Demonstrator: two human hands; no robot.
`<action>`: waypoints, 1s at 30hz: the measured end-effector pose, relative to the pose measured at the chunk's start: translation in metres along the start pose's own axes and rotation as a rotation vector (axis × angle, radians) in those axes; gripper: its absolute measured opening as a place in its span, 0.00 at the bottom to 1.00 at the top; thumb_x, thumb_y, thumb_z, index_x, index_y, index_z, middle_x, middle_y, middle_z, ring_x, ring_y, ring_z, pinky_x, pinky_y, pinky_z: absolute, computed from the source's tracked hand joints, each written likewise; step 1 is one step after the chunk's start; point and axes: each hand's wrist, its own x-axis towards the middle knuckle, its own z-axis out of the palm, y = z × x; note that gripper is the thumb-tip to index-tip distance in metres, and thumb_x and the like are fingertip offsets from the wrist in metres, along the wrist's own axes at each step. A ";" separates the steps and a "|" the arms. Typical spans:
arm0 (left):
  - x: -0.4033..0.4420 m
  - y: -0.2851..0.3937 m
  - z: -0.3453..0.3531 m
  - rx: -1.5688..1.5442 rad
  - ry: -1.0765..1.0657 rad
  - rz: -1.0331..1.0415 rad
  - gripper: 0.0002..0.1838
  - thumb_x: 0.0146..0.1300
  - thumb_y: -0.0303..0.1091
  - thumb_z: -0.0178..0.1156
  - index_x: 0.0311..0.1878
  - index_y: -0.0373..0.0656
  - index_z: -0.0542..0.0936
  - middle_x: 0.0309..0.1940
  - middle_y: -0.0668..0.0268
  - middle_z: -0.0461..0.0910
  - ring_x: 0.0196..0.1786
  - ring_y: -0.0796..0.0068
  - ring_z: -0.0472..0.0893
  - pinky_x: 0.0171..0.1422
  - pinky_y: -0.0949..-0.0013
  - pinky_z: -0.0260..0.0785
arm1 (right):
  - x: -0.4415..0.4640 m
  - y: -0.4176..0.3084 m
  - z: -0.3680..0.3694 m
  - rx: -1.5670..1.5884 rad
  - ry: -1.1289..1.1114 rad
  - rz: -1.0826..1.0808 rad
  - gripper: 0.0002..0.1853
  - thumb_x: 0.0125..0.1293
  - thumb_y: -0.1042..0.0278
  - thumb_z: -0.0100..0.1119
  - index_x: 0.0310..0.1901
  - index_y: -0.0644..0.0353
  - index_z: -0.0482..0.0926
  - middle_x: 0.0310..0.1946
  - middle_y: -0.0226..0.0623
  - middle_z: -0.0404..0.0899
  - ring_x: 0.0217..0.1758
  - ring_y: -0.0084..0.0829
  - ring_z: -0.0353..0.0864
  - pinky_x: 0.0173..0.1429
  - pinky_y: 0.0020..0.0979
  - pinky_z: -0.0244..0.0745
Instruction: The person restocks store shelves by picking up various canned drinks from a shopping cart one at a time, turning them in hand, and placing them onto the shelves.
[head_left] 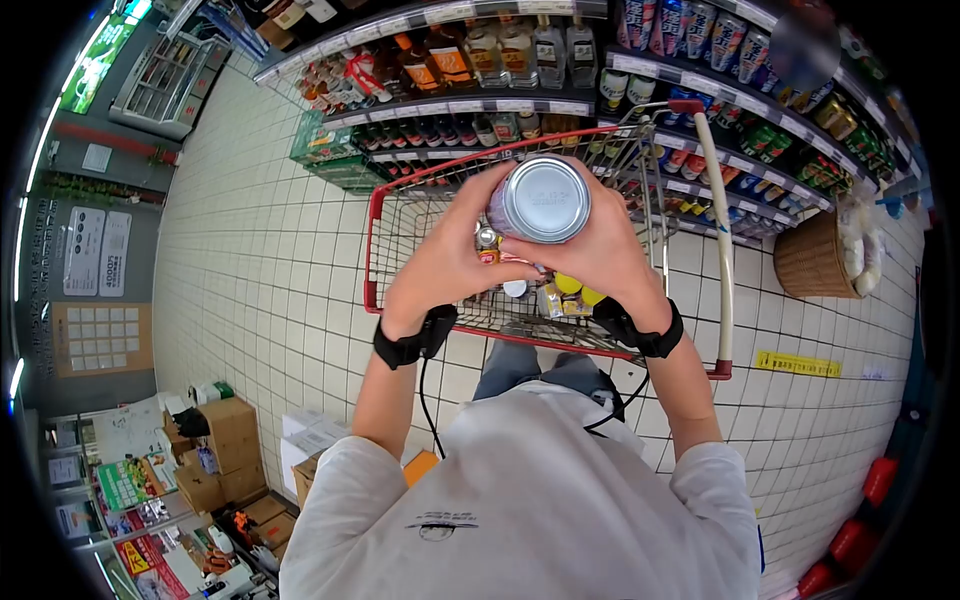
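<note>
A drink can [547, 200] is held up in front of my chest, over the shopping cart, with its silvery round end facing the camera. Faint stamped marks show on that end, and a strip of its printed side is visible at the left. My left hand [445, 255] grips the can's left side. On its other side, my right hand [600, 245] is wrapped round it, thumb reaching beneath. The cart [373, 250] has a red rim and wire sides. Below my hands it holds several small items, among them yellow-topped ones [568, 284] and a small package [550, 300].
Shelves of bottles [450, 60] and drink cans [725, 45] run along the far side. Green cartons [335, 155] stand left of the cart. A wicker basket [815, 258] is at the right. Cardboard boxes [230, 435] and a stocked counter lie lower left. The floor is tiled.
</note>
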 end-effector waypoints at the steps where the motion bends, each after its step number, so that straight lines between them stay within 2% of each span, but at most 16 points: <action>1: -0.003 -0.014 0.008 -0.030 0.040 -0.055 0.54 0.42 0.36 0.82 0.72 0.39 0.63 0.64 0.53 0.73 0.67 0.57 0.73 0.69 0.58 0.67 | 0.003 0.000 0.003 0.009 -0.006 0.025 0.39 0.41 0.62 0.85 0.57 0.63 0.76 0.47 0.40 0.85 0.51 0.35 0.86 0.57 0.36 0.79; 3: -0.001 -0.026 0.004 -0.061 0.069 -0.100 0.50 0.42 0.34 0.81 0.70 0.40 0.66 0.61 0.54 0.75 0.65 0.57 0.75 0.68 0.59 0.68 | 0.008 0.006 0.010 0.003 -0.022 0.049 0.41 0.41 0.62 0.85 0.58 0.62 0.75 0.48 0.41 0.85 0.53 0.34 0.85 0.59 0.36 0.78; 5: 0.005 -0.037 -0.002 -0.004 0.076 -0.100 0.43 0.41 0.30 0.78 0.64 0.40 0.70 0.56 0.56 0.78 0.61 0.55 0.78 0.66 0.60 0.69 | 0.012 0.015 0.017 -0.009 -0.043 0.049 0.43 0.44 0.60 0.83 0.62 0.61 0.71 0.51 0.46 0.84 0.54 0.42 0.85 0.56 0.38 0.79; 6: 0.006 -0.045 -0.004 -0.040 0.115 -0.113 0.39 0.40 0.30 0.79 0.60 0.40 0.74 0.53 0.57 0.79 0.56 0.53 0.80 0.63 0.59 0.71 | 0.018 0.014 0.016 0.015 -0.097 0.111 0.48 0.45 0.59 0.83 0.66 0.61 0.66 0.55 0.49 0.81 0.60 0.43 0.82 0.60 0.40 0.77; 7: 0.006 -0.053 -0.008 -0.052 0.117 -0.104 0.39 0.40 0.30 0.79 0.60 0.40 0.74 0.53 0.57 0.79 0.56 0.53 0.80 0.63 0.59 0.71 | 0.021 0.016 0.017 0.000 -0.095 0.111 0.48 0.45 0.59 0.83 0.66 0.61 0.66 0.55 0.49 0.81 0.60 0.43 0.82 0.60 0.40 0.77; 9: 0.005 -0.074 -0.027 0.091 0.090 -0.096 0.38 0.40 0.31 0.79 0.58 0.41 0.75 0.52 0.57 0.79 0.56 0.54 0.79 0.61 0.60 0.71 | 0.026 0.024 0.020 -0.071 -0.004 0.171 0.52 0.45 0.58 0.83 0.72 0.55 0.61 0.65 0.48 0.73 0.68 0.39 0.74 0.66 0.40 0.72; 10: 0.004 -0.088 -0.038 0.123 0.085 -0.057 0.36 0.39 0.32 0.79 0.56 0.39 0.76 0.49 0.56 0.77 0.53 0.54 0.79 0.59 0.59 0.72 | 0.029 0.028 0.018 -0.174 -0.017 0.234 0.51 0.50 0.57 0.80 0.73 0.55 0.60 0.67 0.49 0.71 0.71 0.41 0.71 0.68 0.41 0.71; 11: 0.001 -0.107 -0.043 0.112 0.083 -0.058 0.36 0.39 0.32 0.79 0.56 0.39 0.76 0.49 0.56 0.77 0.53 0.54 0.79 0.59 0.59 0.72 | 0.031 0.034 0.017 -0.182 -0.017 0.242 0.51 0.50 0.57 0.80 0.73 0.55 0.60 0.67 0.49 0.71 0.71 0.41 0.71 0.68 0.41 0.71; 13: -0.010 -0.152 -0.048 0.088 0.074 -0.244 0.35 0.40 0.33 0.79 0.54 0.36 0.77 0.46 0.56 0.77 0.53 0.57 0.80 0.58 0.59 0.73 | 0.034 0.046 0.021 -0.208 -0.007 0.402 0.48 0.53 0.53 0.78 0.71 0.58 0.61 0.62 0.56 0.74 0.67 0.47 0.74 0.65 0.44 0.72; 14: -0.011 -0.177 -0.048 0.262 0.033 -0.251 0.32 0.41 0.35 0.79 0.50 0.34 0.77 0.45 0.55 0.74 0.51 0.53 0.78 0.54 0.55 0.75 | 0.033 0.049 0.026 -0.246 0.001 0.428 0.42 0.56 0.57 0.76 0.69 0.58 0.65 0.59 0.53 0.77 0.64 0.44 0.77 0.63 0.41 0.74; 15: -0.013 -0.209 -0.042 0.240 0.023 -0.257 0.32 0.41 0.35 0.79 0.50 0.34 0.77 0.45 0.55 0.74 0.51 0.53 0.78 0.54 0.55 0.75 | 0.033 0.054 0.032 -0.258 0.001 0.449 0.42 0.56 0.57 0.76 0.69 0.58 0.65 0.59 0.53 0.77 0.64 0.44 0.77 0.63 0.41 0.74; 17: -0.024 -0.279 -0.021 0.312 0.033 -0.436 0.31 0.42 0.36 0.79 0.48 0.33 0.75 0.47 0.51 0.72 0.50 0.49 0.77 0.51 0.53 0.75 | 0.032 0.068 0.045 -0.112 -0.037 0.550 0.34 0.59 0.60 0.74 0.65 0.59 0.70 0.53 0.50 0.81 0.61 0.40 0.80 0.60 0.38 0.75; 18: -0.030 -0.312 -0.008 0.286 0.030 -0.448 0.31 0.42 0.36 0.79 0.48 0.33 0.75 0.47 0.51 0.72 0.50 0.49 0.77 0.51 0.53 0.75 | 0.030 0.074 0.052 -0.189 -0.073 0.528 0.29 0.61 0.63 0.72 0.62 0.61 0.73 0.49 0.48 0.84 0.57 0.39 0.83 0.59 0.36 0.77; 22: -0.034 -0.406 0.036 0.312 0.109 -0.580 0.35 0.42 0.34 0.78 0.52 0.33 0.71 0.52 0.48 0.67 0.49 0.41 0.78 0.51 0.48 0.76 | 0.011 0.104 0.072 -0.212 -0.136 0.674 0.28 0.62 0.62 0.71 0.60 0.63 0.74 0.49 0.49 0.83 0.55 0.44 0.84 0.55 0.40 0.78; 24: -0.040 -0.425 0.055 0.332 0.136 -0.624 0.37 0.43 0.32 0.78 0.55 0.33 0.69 0.55 0.47 0.66 0.47 0.38 0.79 0.49 0.46 0.78 | 0.007 0.109 0.081 -0.356 -0.254 0.699 0.27 0.62 0.62 0.70 0.60 0.64 0.74 0.49 0.51 0.83 0.54 0.49 0.82 0.55 0.41 0.77; 30: -0.036 -0.463 0.097 0.382 0.113 -0.680 0.37 0.42 0.31 0.76 0.56 0.33 0.69 0.55 0.48 0.65 0.58 0.41 0.74 0.57 0.49 0.75 | -0.020 0.137 0.107 -0.346 -0.277 0.786 0.26 0.64 0.62 0.68 0.60 0.64 0.74 0.51 0.54 0.81 0.54 0.54 0.80 0.56 0.43 0.76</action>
